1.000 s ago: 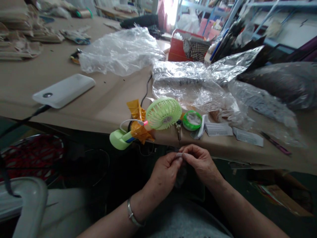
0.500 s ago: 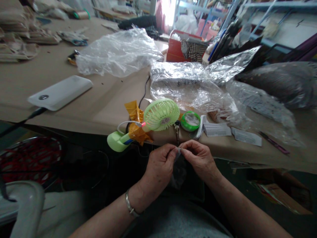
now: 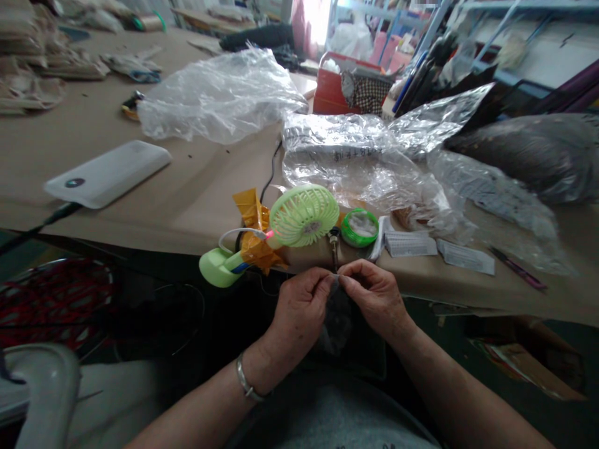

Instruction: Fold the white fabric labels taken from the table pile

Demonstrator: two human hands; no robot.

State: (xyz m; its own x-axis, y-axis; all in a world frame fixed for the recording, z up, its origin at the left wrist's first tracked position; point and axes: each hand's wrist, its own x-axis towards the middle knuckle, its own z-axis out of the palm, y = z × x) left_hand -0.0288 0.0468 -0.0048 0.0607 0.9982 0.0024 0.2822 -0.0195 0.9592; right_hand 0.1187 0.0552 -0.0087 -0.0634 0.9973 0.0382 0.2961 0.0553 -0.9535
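Note:
My left hand (image 3: 303, 308) and my right hand (image 3: 373, 299) meet in front of the table edge, thumbs and fingertips pinched together. Between them is a small whitish piece (image 3: 335, 279), mostly hidden by the fingers, so its kind is unclear. Below the fingers, a dim, clear plastic bag (image 3: 337, 324) shows against the dark; whether it joins the held piece I cannot tell. Just beyond my fingertips, a thin metal fitting with a black knob (image 3: 334, 240) stands at the edge. To its left is a light-green fan (image 3: 305, 217), fixed with brown tape (image 3: 255, 215).
A green round tub (image 3: 359, 227) and printed paper slips (image 3: 410, 244) lie along the edge, with purple tweezers or snips (image 3: 518, 269) farther right. Clear plastic bags (image 3: 219, 96) cover the middle. On the left rests a white power bank (image 3: 110, 173) with a cable.
Both hands stay pinched together, with slight finger movement. Less of the whitish piece shows between them, and the clear plastic below is more visible. The view has shifted slightly.

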